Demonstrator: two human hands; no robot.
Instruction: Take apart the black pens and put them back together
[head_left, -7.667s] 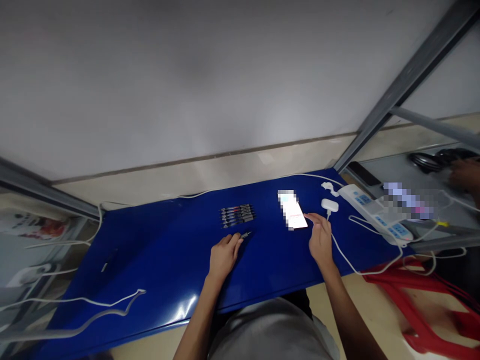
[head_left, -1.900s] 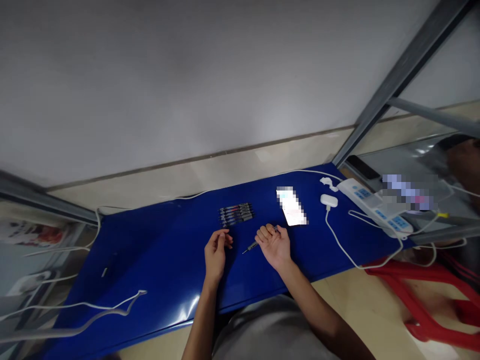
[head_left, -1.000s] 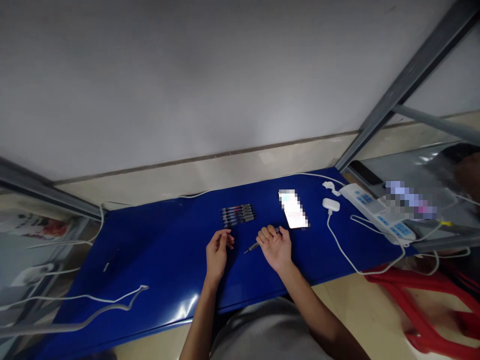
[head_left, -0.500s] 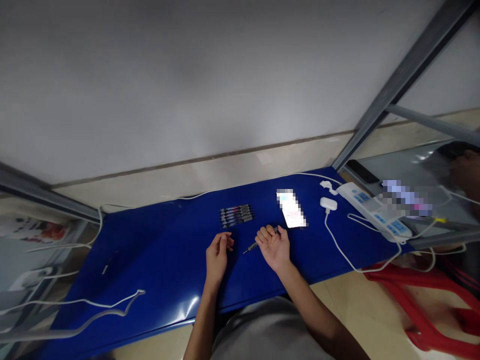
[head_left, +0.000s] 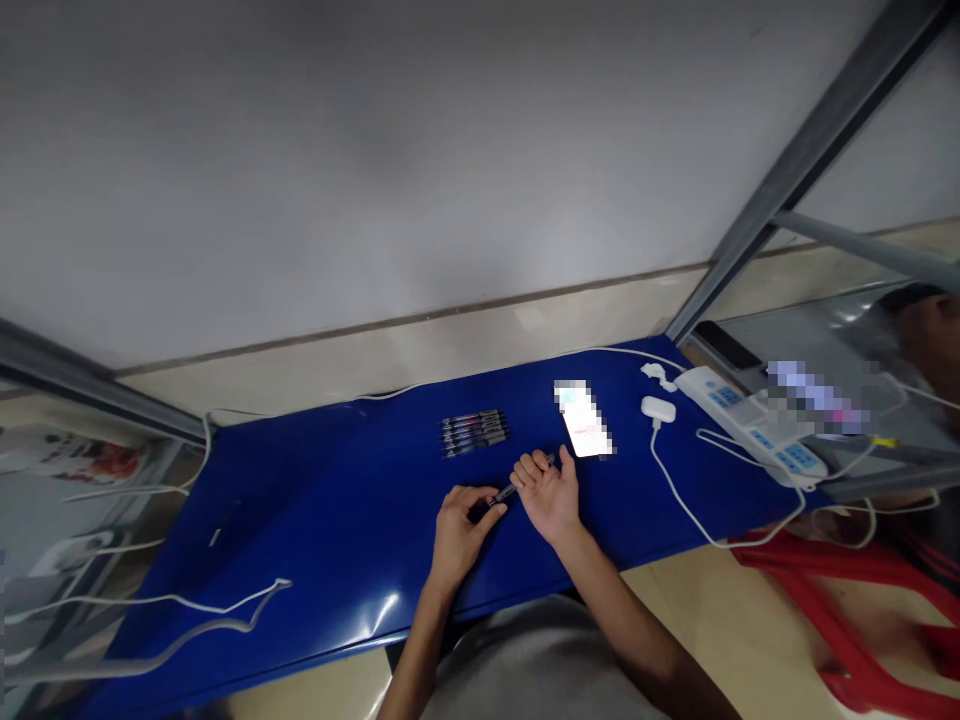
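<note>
My right hand (head_left: 551, 498) is turned palm up, with its fingers curled round a dark pen (head_left: 507, 493). The pen slants down to the left, and part of it is hidden by those fingers. My left hand (head_left: 461, 530) pinches the pen's lower tip between thumb and forefinger. Beyond both hands, several similar pens (head_left: 474, 432) lie side by side in a row on the blue tabletop (head_left: 337, 500). A phone (head_left: 585, 422) with a bright, blurred-out screen lies just past my right hand.
A white earphone case (head_left: 658, 409) on a cable lies to the right, beside a white power strip (head_left: 750, 425). White cables (head_left: 187, 603) cross the table's left end. A red stool (head_left: 840, 610) stands at lower right. Another person's hand (head_left: 934, 335) shows at far right.
My left hand has moved right and its thumb and forefinger have closed on the pen's tip. My right hand stays in nearly the same place, still holding the pen.
</note>
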